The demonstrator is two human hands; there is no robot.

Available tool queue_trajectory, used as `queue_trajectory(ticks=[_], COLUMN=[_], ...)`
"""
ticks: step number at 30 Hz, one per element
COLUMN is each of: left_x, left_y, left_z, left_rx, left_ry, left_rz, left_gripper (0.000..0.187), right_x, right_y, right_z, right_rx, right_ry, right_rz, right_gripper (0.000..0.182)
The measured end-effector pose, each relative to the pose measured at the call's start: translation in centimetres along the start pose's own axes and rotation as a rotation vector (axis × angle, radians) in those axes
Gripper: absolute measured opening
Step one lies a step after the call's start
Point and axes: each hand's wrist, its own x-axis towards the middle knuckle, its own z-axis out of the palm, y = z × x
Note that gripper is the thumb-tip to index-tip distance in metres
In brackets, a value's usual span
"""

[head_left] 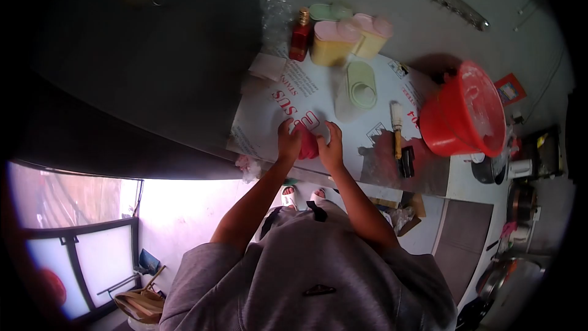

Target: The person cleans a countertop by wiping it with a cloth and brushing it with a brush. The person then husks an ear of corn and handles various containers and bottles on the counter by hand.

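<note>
A crumpled pinkish-red cloth [307,141] lies near the front edge of the steel-topped counter [260,110], between my two hands. My left hand [289,141] grips the cloth's left side, its fingers curled against it. At the right side my right hand [331,147] holds the cloth with the thumb, its other fingers bent beyond. My palms are hidden from this angle. Just beyond the hands stands a pale container with a green lid [361,86]. To the right lies a brush with a wooden handle [397,125].
A red bucket [432,125] stands on the right. Yellow containers with pink lids [332,49] and a red bottle [299,40] line the back. A black object [407,162] lies near the front edge. Pans [522,201] are further right.
</note>
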Motion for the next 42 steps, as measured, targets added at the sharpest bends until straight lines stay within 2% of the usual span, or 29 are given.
queue_trajectory(ticks=[3,6,8,10,13,14,17,20,23,25,27,28,30,32,35,38,40,42], left_x=[1.5,4.7,7.4,9.0,11.2,11.7,14.3,15.1,16.4,17.8,19.2,20.0,20.1,18.2,18.2,17.2,16.7,16.5], left_y=[-0.1,-2.9,-5.1,-4.5,-2.8,-1.6,-3.2,-1.5,-4.8,-7.3,-12.7,-17.2,-16.7,-7.8,-7.2,-4.8,-2.5,-0.7], left_z=[-1.6,-2.5,-3.2,-4.1,-5.0,-5.3,-5.5,-5.8,-5.3,-4.2,-3.5,-4.1,-3.8,-2.9,-2.6,-1.6,-2.1,-2.5], left_rx=[-0.059,-0.077,-0.164,-0.266,-0.325,-0.357,-0.321,-0.426,-0.36,-0.149,-0.222,-0.404,-0.526,-0.408,-0.592,-0.369,-0.279,-0.285], left_ry=[0.004,0.029,0.061,0.087,0.129,0.137,0.189,0.254,0.441,0.731,0.849,0.82,0.799,0.829,0.653,0.597,0.516,0.446], left_rz=[-0.059,-0.043,-0.146,-0.28,-0.277,-0.384,-0.396,-0.427,-0.253,-0.246,-0.236,-0.234,-0.246,-0.276,-0.243,0.082,0.179,0.215], left_gripper=[0.05,0.05,0.049,0.048,0.048,0.047,0.046,0.048,0.049,0.05,0.051,0.051,0.048,0.041,0.026,0.011,0.009,0.008], right_x=[1.8,3.8,5.0,5.8,6.8,7.1,7.7,8.5,9.0,9.1,9.3,9.4,9.2,9.0,9.0,9.5,10.1,10.8], right_y=[-0.5,-1.5,-1.1,0.2,0.7,0.7,1.3,1.8,1.0,1.5,1.2,1.0,1.4,1.9,2.1,1.9,0.8,0.8], right_z=[1.7,3.5,4.8,6.1,5.9,5.9,6.2,6.4,6.1,6.3,6.1,6.0,6.3,6.1,5.9,5.6,5.7,6.0], right_rx=[0.038,0.126,0.199,0.273,0.086,0.091,0.093,0.087,0.093,0.079,0.099,0.109,0.094,0.068,0.025,0.034,0.102,0.093], right_ry=[-0.044,-0.098,-0.144,-0.197,-0.22,-0.235,-0.262,-0.274,-0.298,-0.292,-0.303,-0.308,-0.292,-0.281,-0.283,-0.288,-0.275,-0.254], right_rz=[-0.026,-0.006,0.048,0.133,-0.027,0.0,0.049,0.061,0.082,0.04,0.079,0.099,0.076,0.046,0.003,0.036,0.106,0.028], right_gripper=[0.045,0.044,0.044,0.044,0.044,0.044,0.045,0.045,0.044,0.043,0.044,0.044,0.043,0.042,0.042,0.043,0.043,0.043])
